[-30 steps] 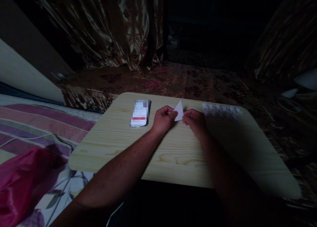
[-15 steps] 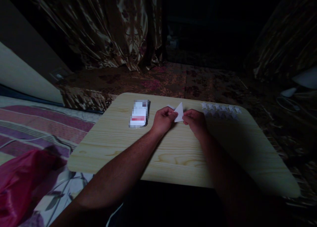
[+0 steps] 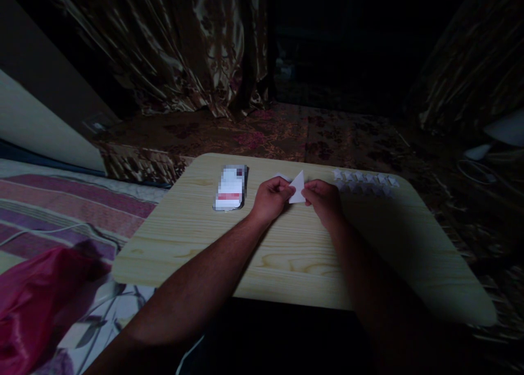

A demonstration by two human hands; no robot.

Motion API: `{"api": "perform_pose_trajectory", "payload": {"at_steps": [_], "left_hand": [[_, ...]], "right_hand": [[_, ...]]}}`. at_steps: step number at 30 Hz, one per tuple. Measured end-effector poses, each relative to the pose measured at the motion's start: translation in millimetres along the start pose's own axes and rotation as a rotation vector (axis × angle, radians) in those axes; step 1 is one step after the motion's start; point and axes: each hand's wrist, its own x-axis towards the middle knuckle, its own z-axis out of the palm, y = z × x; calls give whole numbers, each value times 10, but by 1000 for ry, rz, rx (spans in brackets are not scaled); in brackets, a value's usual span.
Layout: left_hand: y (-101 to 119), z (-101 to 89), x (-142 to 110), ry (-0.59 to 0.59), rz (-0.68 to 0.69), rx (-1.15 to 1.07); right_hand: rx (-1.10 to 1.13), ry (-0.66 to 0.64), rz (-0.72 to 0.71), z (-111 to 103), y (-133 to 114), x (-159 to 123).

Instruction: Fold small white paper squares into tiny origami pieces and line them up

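A small white piece of folded paper (image 3: pixel 298 189), triangular in outline, is held up over the table between both hands. My left hand (image 3: pixel 270 199) pinches its left side, thumb in front and the fingers curled behind. At its right edge, my right hand (image 3: pixel 325 199) grips the paper between thumb and fingertips. Behind the left fingers, a bit of another white paper (image 3: pixel 282 175) shows, mostly hidden. Several small folded white paper pieces (image 3: pixel 364 178) lie in two rows at the table's far right.
A phone (image 3: pixel 230 188) with a lit, blurred screen lies left of my hands on the wooden table (image 3: pixel 172 249). To the left are a striped bed cover (image 3: pixel 82 200), a pink cloth (image 3: pixel 36 298) and white cables. Patterned curtains (image 3: pixel 221 47) hang behind.
The right fingers have shifted slightly left and closer onto the paper's right edge. The paper has tilted a little to the right. The phone and the rows have not moved.
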Motion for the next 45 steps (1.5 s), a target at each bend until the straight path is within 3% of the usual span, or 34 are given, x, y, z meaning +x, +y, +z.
{"api": "perform_pose_trajectory", "payload": {"at_steps": [19, 45], "left_hand": [[-47, 19, -9, -32, -33, -6], [-11, 49, -35, -43, -116, 0]], "right_hand": [[-49, 17, -43, -22, 9, 8], [72, 59, -49, -2, 93, 44]]}}
